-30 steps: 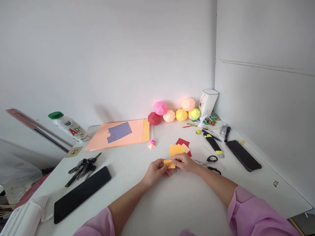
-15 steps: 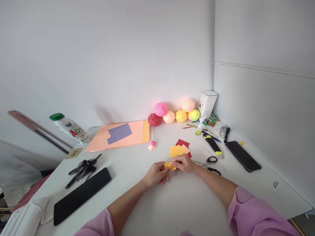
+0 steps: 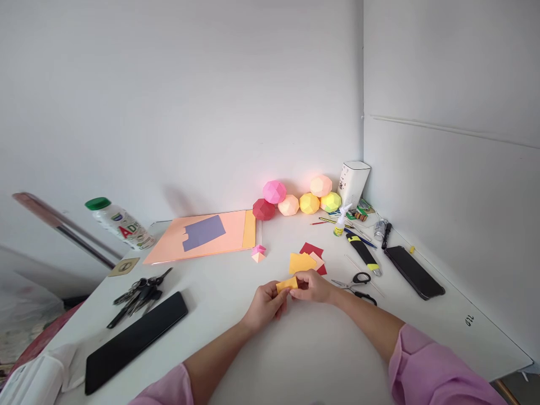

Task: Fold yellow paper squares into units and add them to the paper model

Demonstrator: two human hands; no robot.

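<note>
- Folded orange paper [image 3: 287,284] is held between both hands just above the table [image 3: 320,354], at mid-front; its long axis runs left to right, with the right end slightly higher
- Left hand [image 3: 265,304] is closed on the paper's left end, thumb against fingers; right hand [image 3: 314,287] pinches the right end from above; both touch the paper, so neither is nearer
- Just beyond the hands lie loose squares: orange square [image 3: 301,262] lapping a red square [image 3: 311,248]; near the paper but apart from it
- Scissors [image 3: 356,281] lie just beside the right wrist, not touching; utility knife [image 3: 363,253], glue bottle [image 3: 340,222] and phone [image 3: 413,271] are farther right
- Pink folded piece [image 3: 258,253] sits behind the left hand; paper balls [image 3: 291,203] line the wall
- Keys [image 3: 139,289] and black case [image 3: 135,340] lie to the left, well apart
</note>
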